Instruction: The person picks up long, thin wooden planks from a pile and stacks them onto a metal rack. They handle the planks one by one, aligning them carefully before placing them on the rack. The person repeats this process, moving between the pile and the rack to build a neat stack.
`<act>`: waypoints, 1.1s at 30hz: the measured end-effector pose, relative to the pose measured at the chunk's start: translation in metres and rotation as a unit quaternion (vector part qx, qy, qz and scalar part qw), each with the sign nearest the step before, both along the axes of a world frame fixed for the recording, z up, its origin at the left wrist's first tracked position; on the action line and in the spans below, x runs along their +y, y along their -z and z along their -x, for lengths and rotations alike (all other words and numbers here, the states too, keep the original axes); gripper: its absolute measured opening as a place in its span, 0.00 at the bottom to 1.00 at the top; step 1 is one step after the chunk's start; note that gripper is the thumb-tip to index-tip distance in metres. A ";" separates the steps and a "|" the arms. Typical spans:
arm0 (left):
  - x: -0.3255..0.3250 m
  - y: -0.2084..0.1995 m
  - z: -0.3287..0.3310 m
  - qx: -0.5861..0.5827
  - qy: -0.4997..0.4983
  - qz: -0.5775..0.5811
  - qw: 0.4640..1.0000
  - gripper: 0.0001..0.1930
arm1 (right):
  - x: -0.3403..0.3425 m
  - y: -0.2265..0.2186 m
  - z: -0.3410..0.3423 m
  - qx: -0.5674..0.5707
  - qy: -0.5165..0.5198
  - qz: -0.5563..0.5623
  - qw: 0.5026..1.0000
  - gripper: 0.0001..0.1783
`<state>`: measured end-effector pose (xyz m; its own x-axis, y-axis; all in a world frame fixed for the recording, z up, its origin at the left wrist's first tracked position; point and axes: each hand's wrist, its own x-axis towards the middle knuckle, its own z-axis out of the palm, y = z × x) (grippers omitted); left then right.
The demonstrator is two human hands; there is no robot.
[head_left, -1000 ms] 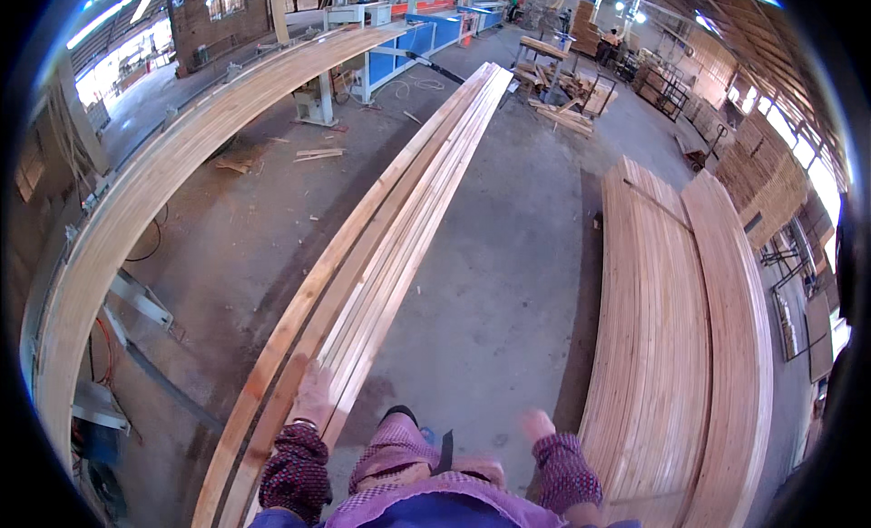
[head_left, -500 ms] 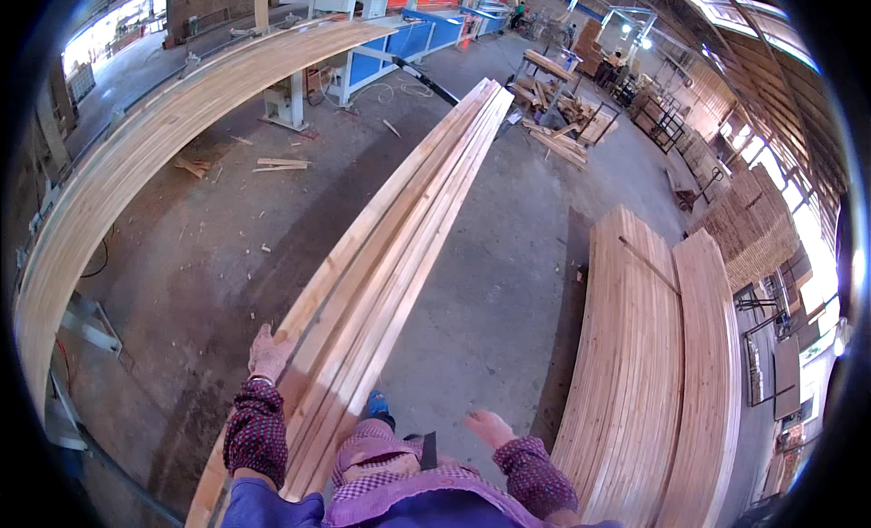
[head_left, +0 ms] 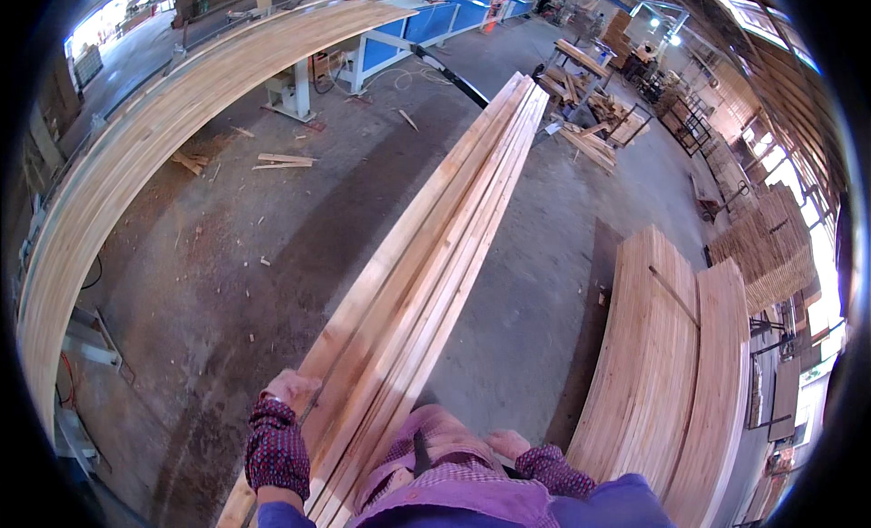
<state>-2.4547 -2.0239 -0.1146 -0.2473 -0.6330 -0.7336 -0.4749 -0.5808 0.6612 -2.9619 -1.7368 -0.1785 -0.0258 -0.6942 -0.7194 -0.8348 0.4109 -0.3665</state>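
Woodworking workshop, shown by long boards (head_left: 428,265) at centre, blue-and-white machine (head_left: 437,27) at twelve o'clock, scrap wood (head_left: 588,149) at two, stacked planks (head_left: 640,365) at four.

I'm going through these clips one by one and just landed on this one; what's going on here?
In a workshop, a person has their left hand at the left edge of a row of long boards that stretches away in front of them. Their right hand is near the waist, off the boards, and appears to hold nothing. A large stack of wood stands to the right, and a long wooden panel runs along the left.
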 end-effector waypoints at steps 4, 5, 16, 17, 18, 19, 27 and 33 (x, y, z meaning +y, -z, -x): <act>0.003 -0.039 0.022 -0.121 0.094 0.002 0.988 0.19 | -0.145 -0.042 0.007 0.029 -0.001 -0.029 0.999 0.26; 0.002 -0.024 0.015 -0.066 0.022 -0.050 0.996 0.20 | -0.184 -0.054 0.008 0.014 -0.035 0.020 0.999 0.27; 0.027 0.022 -0.002 -0.001 -0.149 -0.110 0.983 0.18 | -0.470 -0.094 -0.096 -0.110 -0.194 0.239 0.945 0.25; 0.037 0.020 0.000 -0.037 -0.149 -0.087 0.984 0.18 | -0.480 -0.104 -0.115 -0.089 -0.266 0.247 0.928 0.24; 0.050 0.020 0.003 -0.050 -0.156 -0.090 0.982 0.17 | -0.486 -0.129 -0.135 -0.063 -0.339 0.253 0.904 0.24; 0.076 0.045 -0.012 -0.155 -0.126 -0.105 0.974 0.19 | -0.490 -0.146 -0.148 -0.045 -0.408 0.261 0.874 0.23; 0.060 -0.075 0.079 -0.378 -0.016 -0.002 0.926 0.25 | -0.464 -0.109 -0.183 0.172 -0.557 0.175 0.794 0.08; 0.100 -0.030 0.096 -0.399 0.089 0.008 0.912 0.21 | -0.428 -0.047 -0.156 0.181 -0.522 0.109 0.826 0.12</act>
